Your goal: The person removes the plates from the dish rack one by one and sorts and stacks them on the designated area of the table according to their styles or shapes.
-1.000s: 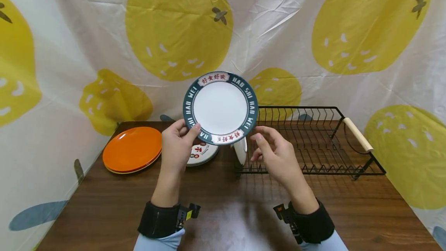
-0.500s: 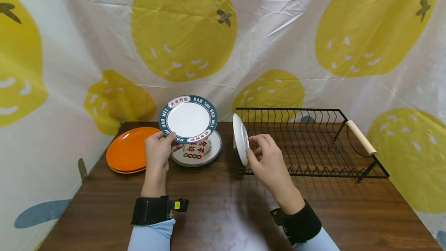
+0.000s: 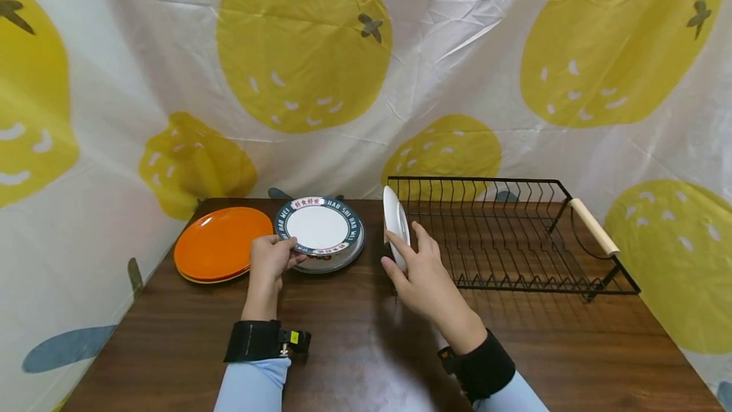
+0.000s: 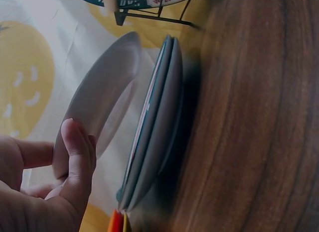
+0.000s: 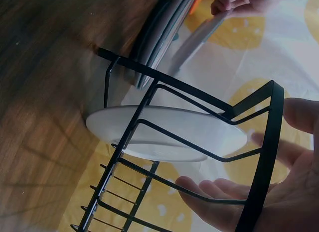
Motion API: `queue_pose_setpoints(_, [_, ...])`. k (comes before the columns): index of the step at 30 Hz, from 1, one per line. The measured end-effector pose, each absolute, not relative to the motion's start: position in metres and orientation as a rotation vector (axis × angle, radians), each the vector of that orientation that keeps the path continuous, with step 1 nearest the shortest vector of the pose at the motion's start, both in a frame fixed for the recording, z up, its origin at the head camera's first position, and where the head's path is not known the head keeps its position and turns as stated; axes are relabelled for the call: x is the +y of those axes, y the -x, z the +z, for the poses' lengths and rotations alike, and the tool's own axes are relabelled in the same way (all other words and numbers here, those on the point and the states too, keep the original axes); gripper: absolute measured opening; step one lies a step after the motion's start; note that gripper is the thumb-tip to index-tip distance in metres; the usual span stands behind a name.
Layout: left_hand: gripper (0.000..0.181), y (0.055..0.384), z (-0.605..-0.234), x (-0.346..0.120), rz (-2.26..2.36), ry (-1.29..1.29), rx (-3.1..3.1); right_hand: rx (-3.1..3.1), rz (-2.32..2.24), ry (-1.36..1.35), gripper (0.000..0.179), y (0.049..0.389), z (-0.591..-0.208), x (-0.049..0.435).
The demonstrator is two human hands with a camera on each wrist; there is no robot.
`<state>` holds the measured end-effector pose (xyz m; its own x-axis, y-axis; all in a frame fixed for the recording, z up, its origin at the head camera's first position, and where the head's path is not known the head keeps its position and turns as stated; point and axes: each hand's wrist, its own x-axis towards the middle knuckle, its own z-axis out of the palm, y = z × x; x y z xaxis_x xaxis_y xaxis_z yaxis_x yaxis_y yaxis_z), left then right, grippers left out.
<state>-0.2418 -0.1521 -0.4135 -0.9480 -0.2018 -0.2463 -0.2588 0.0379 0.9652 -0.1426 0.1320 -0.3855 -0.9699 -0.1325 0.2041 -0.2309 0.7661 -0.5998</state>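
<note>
In the head view, my left hand (image 3: 271,259) pinches the near-left rim of a plate (image 3: 318,227) with a dark green lettered border and white middle. That plate overlaps a stack of plates (image 3: 352,254). The left wrist view shows the held plate (image 4: 102,92) tilted, with a gap between it and the stacked plates (image 4: 157,122). My right hand (image 3: 429,285), fingers spread, is at the near edge of a white plate (image 3: 394,215) standing on its edge in the left end of a black wire dish rack (image 3: 474,178). In the right wrist view its fingertips come near that plate's edge (image 5: 169,127).
An orange plate (image 3: 223,243) lies on a yellow-edged one at the left of the wooden table (image 3: 343,348). The rack has a pale wooden handle (image 3: 595,227) on its right. A lemon-patterned cloth (image 3: 446,68) hangs right behind the table.
My left hand has brought the green-rimmed plate left and down, from in front of the rack to over the stack. My right hand has moved left to the standing plate and spread its fingers.
</note>
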Motion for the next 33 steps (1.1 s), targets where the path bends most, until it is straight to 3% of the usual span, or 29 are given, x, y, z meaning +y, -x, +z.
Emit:
queue_pose_setpoints(13, [0.041, 0.245, -0.426, -0.154, 2.036, 0.48, 2.216, -2.832, 0.825, -0.341, 0.05, 0.145, -0.391, 0.129])
queue_pose_setpoints(21, [0.047, 0.245, -0.427, -0.158, 1.756, 0.503, 2.422, -2.901, 0.681, -0.309, 0.063, 0.145, -0.395, 0.125])
queue_pose_setpoints(27, [0.044, 0.243, -0.425, -0.158, 1.511, 0.508, 2.662, -2.9, 0.8, -0.287, 0.067, 0.145, -0.391, 0.127])
queue_pose_setpoints(33, [0.044, 0.239, -0.422, -0.156, 1.424, 0.507, 2.79, -2.809, 0.97, -0.24, 0.057, 0.148, -0.389, 0.135])
